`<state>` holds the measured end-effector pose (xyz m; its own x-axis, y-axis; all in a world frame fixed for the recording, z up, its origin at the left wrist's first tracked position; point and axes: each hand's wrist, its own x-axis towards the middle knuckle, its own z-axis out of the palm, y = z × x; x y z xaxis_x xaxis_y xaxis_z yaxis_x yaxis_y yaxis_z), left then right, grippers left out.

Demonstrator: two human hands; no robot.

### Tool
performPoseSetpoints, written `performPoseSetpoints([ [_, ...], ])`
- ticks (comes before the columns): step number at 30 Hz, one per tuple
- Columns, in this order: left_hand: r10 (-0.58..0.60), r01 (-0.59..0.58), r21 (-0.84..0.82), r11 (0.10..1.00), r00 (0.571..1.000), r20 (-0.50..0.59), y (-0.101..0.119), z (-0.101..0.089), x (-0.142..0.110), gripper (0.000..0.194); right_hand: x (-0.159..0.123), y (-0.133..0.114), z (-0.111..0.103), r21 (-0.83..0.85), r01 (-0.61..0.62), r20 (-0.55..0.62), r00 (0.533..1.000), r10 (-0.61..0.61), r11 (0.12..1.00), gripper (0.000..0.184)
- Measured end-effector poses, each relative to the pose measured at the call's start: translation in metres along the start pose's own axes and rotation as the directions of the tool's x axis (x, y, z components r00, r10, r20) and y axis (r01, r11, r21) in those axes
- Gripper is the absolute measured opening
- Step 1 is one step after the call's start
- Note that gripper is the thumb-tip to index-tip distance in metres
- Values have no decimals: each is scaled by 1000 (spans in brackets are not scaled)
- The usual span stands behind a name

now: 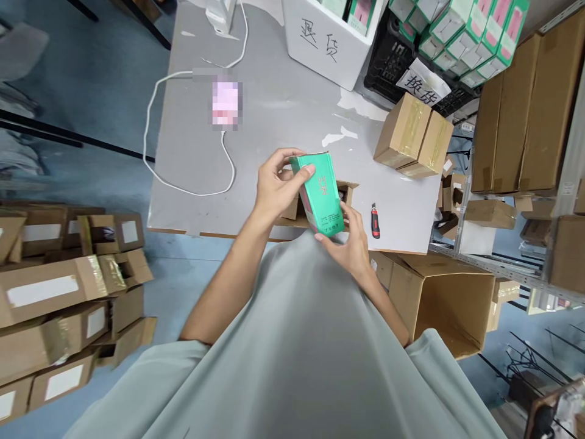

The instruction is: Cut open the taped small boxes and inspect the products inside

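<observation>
I hold a green product box [322,192] upright over the near edge of the grey table [274,116]. My left hand [276,186] grips its top end, fingers curled round the upper corner. My right hand [350,241] supports the bottom end from below and behind. Under the green box an open small cardboard carton [345,190] rests on the table, mostly hidden by the box and my hands.
A red-and-black utility knife [375,221] lies right of my hands. Two taped cartons [414,135] sit at the table's right. A white bin [326,39] and black crate [393,58] hold more boxes. A white cable [150,134] loops left. An open carton [445,299] stands beside me; stacked cartons [64,292] left.
</observation>
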<state>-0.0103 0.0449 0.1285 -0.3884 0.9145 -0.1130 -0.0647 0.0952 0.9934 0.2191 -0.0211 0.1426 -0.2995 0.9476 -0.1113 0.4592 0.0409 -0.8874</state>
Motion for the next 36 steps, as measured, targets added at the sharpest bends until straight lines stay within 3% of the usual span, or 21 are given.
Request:
performPoseSetpoints([
  [4, 35, -35, 64, 997, 999, -2, 2, 4, -4, 43, 0, -1, 15, -139, -28, 4, 1000, 29, 990, 83],
  [6, 22, -24, 65, 998, 1000, 20, 4, 1, -5, 49, 1, 4, 16, -59, -79, -5, 997, 79, 995, 85],
  [8, -30, 29, 22, 999, 999, 41, 5, -5, -5, 57, 3, 10, 11, 144, -145, 40, 989, 140, 979, 89],
  [12, -165, 172, -93, 981, 983, 86, 2, -14, -5, 71, 2, 18, -6, 569, -345, 233, 938, 256, 747, 84],
  [14, -227, 243, -122, 962, 965, 133, -1, -15, -8, 73, 0, 20, -10, 649, -409, 287, 913, 291, 642, 79],
  [16, -281, 312, -134, 940, 937, 208, -4, -13, -14, 76, -2, 22, -11, 685, -419, 303, 908, 290, 596, 77],
  [19, -346, 410, -122, 904, 868, 356, -9, -11, -28, 84, 1, 25, -8, 695, -334, 254, 942, 217, 637, 89],
  [22, -369, 477, -104, 873, 784, 500, -14, -10, -42, 92, 9, 30, -5, 599, -168, 122, 985, 119, 783, 120],
  [24, -350, 483, -106, 869, 752, 558, -17, -8, -47, 95, 15, 34, -7, 468, -60, 22, 998, 57, 881, 131],
  [28, -345, 445, -36, 895, 740, 577, -17, -2, -46, 83, 22, 42, -14, 236, 88, -44, 996, -80, 968, 121],
  [31, -337, 391, 35, 920, 741, 581, -13, 0, -41, 72, 21, 45, -17, 196, 108, -44, 994, -102, 975, 117],
  [34, -312, 355, 38, 934, 759, 572, -8, -2, -37, 71, 20, 46, -15, 332, 47, -76, 997, -23, 942, 117],
  [36, -308, 355, 21, 935, 779, 547, -8, -2, -33, 77, 23, 47, -11, 513, -3, -73, 996, 47, 858, 118],
])
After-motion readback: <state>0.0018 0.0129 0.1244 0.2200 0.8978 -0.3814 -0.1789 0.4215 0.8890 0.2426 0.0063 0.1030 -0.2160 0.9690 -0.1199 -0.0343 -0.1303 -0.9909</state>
